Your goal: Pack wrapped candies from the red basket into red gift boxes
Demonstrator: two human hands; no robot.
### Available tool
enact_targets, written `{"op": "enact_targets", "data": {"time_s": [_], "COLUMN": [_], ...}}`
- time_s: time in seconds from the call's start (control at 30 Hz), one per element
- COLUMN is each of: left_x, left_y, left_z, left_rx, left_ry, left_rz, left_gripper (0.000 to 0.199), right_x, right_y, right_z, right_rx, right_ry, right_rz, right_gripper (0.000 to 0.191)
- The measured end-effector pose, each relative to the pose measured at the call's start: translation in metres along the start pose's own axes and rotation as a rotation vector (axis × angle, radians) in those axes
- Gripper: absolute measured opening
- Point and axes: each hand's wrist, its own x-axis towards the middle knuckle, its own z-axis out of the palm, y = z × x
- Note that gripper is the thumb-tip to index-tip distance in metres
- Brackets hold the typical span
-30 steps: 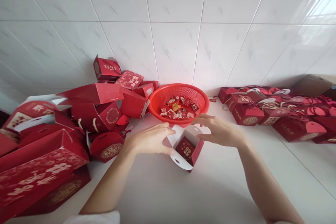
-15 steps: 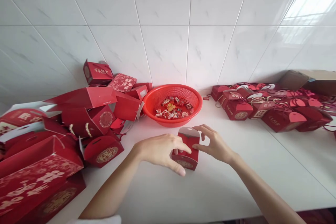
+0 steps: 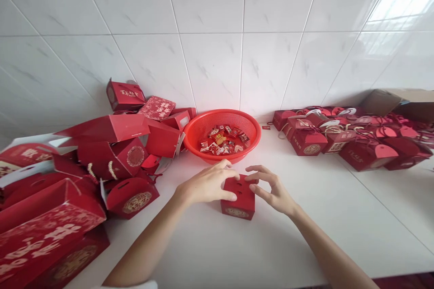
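The red, cube-like cardboard box [image 3: 241,201] sits between a spread-fingered left hand [image 3: 208,184] and equally loose right hand [image 3: 275,193], seemingly for steadying.

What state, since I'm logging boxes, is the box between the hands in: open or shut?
Shut: the red box shows a flat, slotted top between the left hand and right hand; its inside is hidden.

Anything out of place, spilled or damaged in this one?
One small red packet lies on the counter near the wall, just right of the red basket where other packets sit. The boxes at left are heaped askew. The centre box shows no clear damage.
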Motion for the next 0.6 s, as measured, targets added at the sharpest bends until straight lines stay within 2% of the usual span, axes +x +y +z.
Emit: {"op": "enact_targets", "data": {"time_s": [0.17,0.27,0.37,0.47,0.6], "left_x": [0.002,0.005,0.010,0.017,0.026], "left_y": [0.000,0.006,0.012,0.013,0.013], "left_z": [0.003,0.012,0.026,0.039,0.052], "left_rx": [-0.002,0.006,0.062,0.107,0.012], "left_ry": [-0.021,0.084,0.195,0.262,0.243], "left_rz": [-0.120,-0.156,-0.155,-0.109,0.055], "left_gripper": [0.048,0.053,0.049,0.043,0.043], "right_x": [0.000,-0.005,-0.015,-0.024,-0.033], "right_y": [-0.001,-0.005,-0.009,-0.011,-0.007], "right_z": [-0.004,-0.002,0.011,0.031,0.047], "right_rx": [-0.029,-0.149,-0.376,-0.585,-0.746], "right_ry": [0.073,0.090,0.137,0.267,0.335], "right_rz": [-0.011,-0.032,-0.034,0.013,0.082], "right_gripper": [0.036,0.044,0.050,0.051,0.055]}}
